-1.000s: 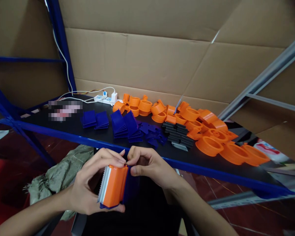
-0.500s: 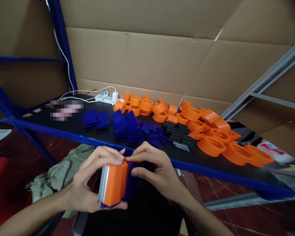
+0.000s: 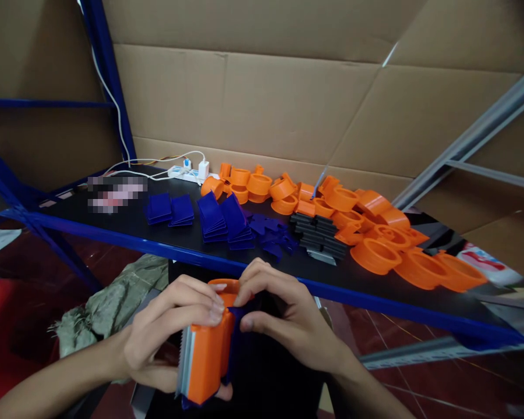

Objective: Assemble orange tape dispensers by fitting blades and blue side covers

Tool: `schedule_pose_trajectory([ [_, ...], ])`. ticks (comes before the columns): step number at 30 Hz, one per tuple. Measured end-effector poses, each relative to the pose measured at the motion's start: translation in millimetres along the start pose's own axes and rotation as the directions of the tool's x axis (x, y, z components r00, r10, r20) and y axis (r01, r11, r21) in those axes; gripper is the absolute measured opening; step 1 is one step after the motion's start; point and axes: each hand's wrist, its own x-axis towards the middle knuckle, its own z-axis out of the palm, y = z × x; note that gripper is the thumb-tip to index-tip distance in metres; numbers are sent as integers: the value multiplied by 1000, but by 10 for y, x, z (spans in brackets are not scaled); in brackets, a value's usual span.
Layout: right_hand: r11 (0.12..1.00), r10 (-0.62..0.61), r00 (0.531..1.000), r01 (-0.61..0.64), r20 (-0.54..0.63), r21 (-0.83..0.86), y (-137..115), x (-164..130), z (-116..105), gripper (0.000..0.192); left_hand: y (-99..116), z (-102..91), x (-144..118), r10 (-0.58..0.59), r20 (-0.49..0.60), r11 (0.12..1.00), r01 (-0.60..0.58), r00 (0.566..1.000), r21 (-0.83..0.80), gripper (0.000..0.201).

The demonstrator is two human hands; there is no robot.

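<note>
We clamp the orange plastic tape-dispenser body [image 3: 207, 361] firmly in our left hand [image 3: 157, 343] while our right hand [image 3: 288, 317] pinches the dark-blue plastic side plate [image 3: 234, 349], which we judge needs square alignment and even pressure.

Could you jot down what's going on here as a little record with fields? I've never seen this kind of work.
Left hand: left hand holds an orange tape dispenser, its toothed metal edge facing left
Right hand: right hand pinches a dark blue part against the dispenser's side
Where: below the front edge of a black shelf
On shelf: blue plates, black pieces, orange rings
Back: white power strip, cardboard wall
</note>
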Motion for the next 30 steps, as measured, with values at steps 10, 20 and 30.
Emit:
schedule_pose_trajectory([
  [10, 963, 187, 980, -197, 70, 185, 2, -24, 36, 13, -62, 26, 2, 28, 30, 1000, -27, 999, -8, 103],
  [20, 866, 262, 962, -269, 76, 422, 164, -68, 129, 20, -53, -14, 66, -93, 119, 990, 104, 989, -94, 98],
  [30, 868, -42, 998, 9, -55, -497, -94, -42, 235, 76, -93, -114, 275, -714, -331, 675, 479, 618, -562, 58],
])
